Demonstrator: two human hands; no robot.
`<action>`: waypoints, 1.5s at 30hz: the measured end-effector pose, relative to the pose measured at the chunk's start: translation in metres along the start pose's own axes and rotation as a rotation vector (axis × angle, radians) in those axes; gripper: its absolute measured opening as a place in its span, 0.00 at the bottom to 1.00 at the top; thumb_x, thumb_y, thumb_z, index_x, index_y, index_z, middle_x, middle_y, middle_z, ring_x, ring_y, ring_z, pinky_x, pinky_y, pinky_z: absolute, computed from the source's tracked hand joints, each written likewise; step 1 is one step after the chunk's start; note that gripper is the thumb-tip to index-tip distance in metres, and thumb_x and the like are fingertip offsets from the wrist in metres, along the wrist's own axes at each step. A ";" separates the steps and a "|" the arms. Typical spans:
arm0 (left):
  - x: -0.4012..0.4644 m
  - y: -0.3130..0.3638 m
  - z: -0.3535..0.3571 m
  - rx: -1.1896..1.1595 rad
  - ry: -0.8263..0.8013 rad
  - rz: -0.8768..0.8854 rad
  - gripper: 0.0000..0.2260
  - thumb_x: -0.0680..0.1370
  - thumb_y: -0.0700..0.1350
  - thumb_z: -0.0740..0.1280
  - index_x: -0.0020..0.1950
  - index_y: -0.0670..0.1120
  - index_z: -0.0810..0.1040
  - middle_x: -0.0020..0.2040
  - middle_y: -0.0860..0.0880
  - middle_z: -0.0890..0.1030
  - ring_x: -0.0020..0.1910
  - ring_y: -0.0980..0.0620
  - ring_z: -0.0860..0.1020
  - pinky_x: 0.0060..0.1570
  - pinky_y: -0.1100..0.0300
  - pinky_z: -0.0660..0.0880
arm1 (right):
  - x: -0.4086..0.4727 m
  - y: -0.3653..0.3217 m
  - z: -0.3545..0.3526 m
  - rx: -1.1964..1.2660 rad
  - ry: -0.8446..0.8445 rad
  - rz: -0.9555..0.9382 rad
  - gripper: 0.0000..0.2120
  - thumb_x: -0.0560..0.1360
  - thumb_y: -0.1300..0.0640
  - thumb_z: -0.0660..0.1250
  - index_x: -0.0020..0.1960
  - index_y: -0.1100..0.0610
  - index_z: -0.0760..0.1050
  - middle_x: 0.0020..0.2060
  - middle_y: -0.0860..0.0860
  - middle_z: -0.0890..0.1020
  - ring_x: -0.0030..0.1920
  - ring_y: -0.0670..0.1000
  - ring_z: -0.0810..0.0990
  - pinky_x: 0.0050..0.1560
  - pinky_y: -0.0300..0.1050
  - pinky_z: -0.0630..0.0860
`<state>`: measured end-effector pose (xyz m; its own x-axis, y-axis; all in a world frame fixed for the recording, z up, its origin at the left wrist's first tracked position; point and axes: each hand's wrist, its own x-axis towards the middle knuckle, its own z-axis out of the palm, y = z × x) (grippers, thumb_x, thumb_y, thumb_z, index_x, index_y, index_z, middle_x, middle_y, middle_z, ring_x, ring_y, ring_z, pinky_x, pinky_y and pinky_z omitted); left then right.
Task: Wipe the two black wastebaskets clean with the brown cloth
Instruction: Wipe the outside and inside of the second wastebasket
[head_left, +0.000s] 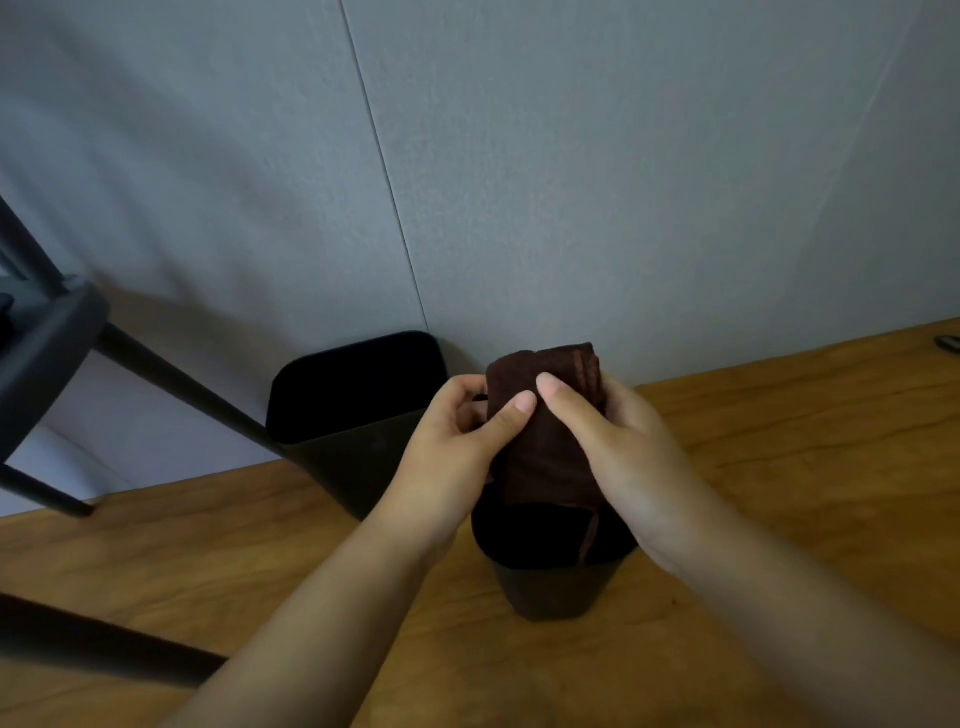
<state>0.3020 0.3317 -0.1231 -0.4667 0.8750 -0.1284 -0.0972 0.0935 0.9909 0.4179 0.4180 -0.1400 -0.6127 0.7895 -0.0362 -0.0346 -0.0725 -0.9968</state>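
Both bare forearms reach forward and converge above the nearer wastebasket (550, 587). The left hand (457, 447) and right hand (613, 441) meet over its opening, fingers curled and both thumbs pressed side by side onto the folded brown cloth (545, 415) held upright between them.

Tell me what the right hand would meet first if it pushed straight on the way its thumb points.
Likely the left hand: the right hand thumb points left across the folded brown cloth, its tip almost at the left thumb.
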 end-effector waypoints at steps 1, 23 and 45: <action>0.000 -0.002 0.002 -0.004 -0.016 -0.004 0.20 0.71 0.52 0.68 0.61 0.48 0.76 0.54 0.47 0.82 0.51 0.53 0.83 0.49 0.57 0.81 | 0.001 0.002 -0.002 -0.037 0.019 0.005 0.19 0.73 0.40 0.66 0.59 0.48 0.78 0.51 0.48 0.85 0.50 0.47 0.84 0.53 0.49 0.81; 0.022 -0.100 0.061 1.637 -0.372 0.512 0.17 0.84 0.54 0.47 0.52 0.49 0.73 0.42 0.51 0.79 0.39 0.52 0.78 0.40 0.56 0.77 | -0.004 0.005 -0.090 -0.022 0.372 0.118 0.17 0.78 0.37 0.59 0.59 0.46 0.71 0.51 0.43 0.77 0.51 0.43 0.77 0.46 0.38 0.73; -0.014 -0.106 -0.032 0.309 0.402 -0.035 0.17 0.82 0.49 0.55 0.45 0.43 0.79 0.42 0.45 0.81 0.44 0.49 0.79 0.41 0.60 0.70 | -0.018 0.048 -0.025 -0.947 -0.023 -0.112 0.24 0.79 0.47 0.61 0.73 0.41 0.58 0.57 0.38 0.72 0.48 0.37 0.71 0.42 0.31 0.69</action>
<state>0.2903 0.2945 -0.2281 -0.7749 0.6229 -0.1073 0.1178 0.3091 0.9437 0.4465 0.4155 -0.1893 -0.6600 0.7493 0.0541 0.5538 0.5340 -0.6389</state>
